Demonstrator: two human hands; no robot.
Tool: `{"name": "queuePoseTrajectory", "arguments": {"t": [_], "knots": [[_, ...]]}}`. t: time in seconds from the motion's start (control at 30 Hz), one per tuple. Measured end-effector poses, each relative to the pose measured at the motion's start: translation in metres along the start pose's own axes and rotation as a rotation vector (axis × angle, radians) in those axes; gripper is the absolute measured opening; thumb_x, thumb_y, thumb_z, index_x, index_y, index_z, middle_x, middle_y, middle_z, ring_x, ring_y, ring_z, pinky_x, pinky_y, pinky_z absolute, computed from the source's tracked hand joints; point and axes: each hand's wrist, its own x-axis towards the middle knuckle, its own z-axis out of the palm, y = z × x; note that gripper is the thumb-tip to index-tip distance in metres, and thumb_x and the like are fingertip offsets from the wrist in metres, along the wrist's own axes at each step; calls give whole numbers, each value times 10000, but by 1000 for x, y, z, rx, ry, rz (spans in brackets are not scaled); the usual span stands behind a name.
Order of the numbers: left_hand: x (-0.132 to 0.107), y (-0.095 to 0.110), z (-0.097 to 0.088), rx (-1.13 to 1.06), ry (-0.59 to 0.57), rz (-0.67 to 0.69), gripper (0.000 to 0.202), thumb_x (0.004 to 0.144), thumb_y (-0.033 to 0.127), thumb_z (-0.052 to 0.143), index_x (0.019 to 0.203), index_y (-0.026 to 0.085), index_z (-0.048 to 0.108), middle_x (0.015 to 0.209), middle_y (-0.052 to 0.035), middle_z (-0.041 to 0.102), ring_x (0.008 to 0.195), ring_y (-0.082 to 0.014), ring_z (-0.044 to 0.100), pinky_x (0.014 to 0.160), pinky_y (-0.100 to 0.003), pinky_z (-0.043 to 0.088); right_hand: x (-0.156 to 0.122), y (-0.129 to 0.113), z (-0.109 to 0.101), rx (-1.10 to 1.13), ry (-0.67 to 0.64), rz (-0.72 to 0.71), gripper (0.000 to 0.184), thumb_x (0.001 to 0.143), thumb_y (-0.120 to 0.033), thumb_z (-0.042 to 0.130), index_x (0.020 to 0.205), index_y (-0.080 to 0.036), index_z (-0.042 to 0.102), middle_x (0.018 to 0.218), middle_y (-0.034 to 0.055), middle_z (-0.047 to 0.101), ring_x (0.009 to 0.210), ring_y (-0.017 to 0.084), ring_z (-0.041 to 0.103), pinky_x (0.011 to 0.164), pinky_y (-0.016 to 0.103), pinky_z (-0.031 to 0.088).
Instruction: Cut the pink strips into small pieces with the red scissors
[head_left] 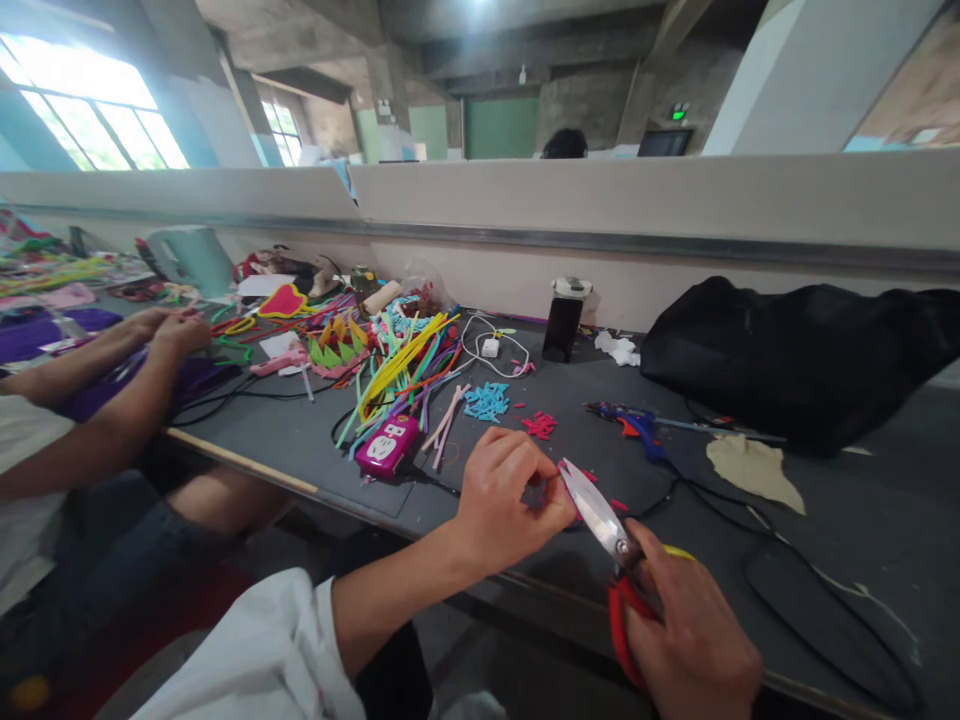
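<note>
My right hand [694,635] grips red-handled scissors [600,515], blades pointing up and left toward my other hand. My left hand [510,495] is closed in a pinch at the blade tips; a small reddish scrap seems to be between the fingers, too small to name for sure. Both hands hover over the near edge of the dark grey table [315,440]. Red cuttings [538,425] and light blue cuttings [486,402] lie just beyond my left hand.
A pile of coloured pipe cleaners [397,365], a pink power strip [387,446], a blue glue gun [634,420], a black bottle [564,320] and a black bag [802,355] sit on the table. Cables trail at right. Another person's arms [112,370] work at left.
</note>
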Motion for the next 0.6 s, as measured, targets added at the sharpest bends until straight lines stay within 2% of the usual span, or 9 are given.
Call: {"name": "queuePoseTrajectory", "arguments": {"t": [0.33, 0.47, 0.6], "knots": [[-1, -1, -1, 135, -44, 64, 151, 673, 60, 532, 621, 180, 456, 557, 40, 470, 551, -100, 440, 661, -302, 414, 3, -3, -1, -79, 14, -23, 371, 961, -333, 398, 1228, -139, 569, 740, 45, 620, 702, 167, 577, 706, 292, 412], [-2, -1, -1, 145, -56, 57, 154, 672, 64, 521, 610, 183, 445, 550, 40, 457, 546, -102, 430, 656, -301, 411, 5, -3, -3, -78, 1, -24, 395, 967, -355, 376, 1242, -139, 559, 727, 45, 606, 700, 175, 573, 740, 310, 411], [-1, -1, -2, 156, -81, 39, 156, 674, 63, 515, 609, 185, 443, 552, 36, 466, 549, -104, 439, 663, -303, 413, 6, -3, -5, -122, 2, -42, 401, 948, -347, 425, 1278, -148, 538, 737, 47, 609, 697, 184, 569, 731, 318, 404]]}}
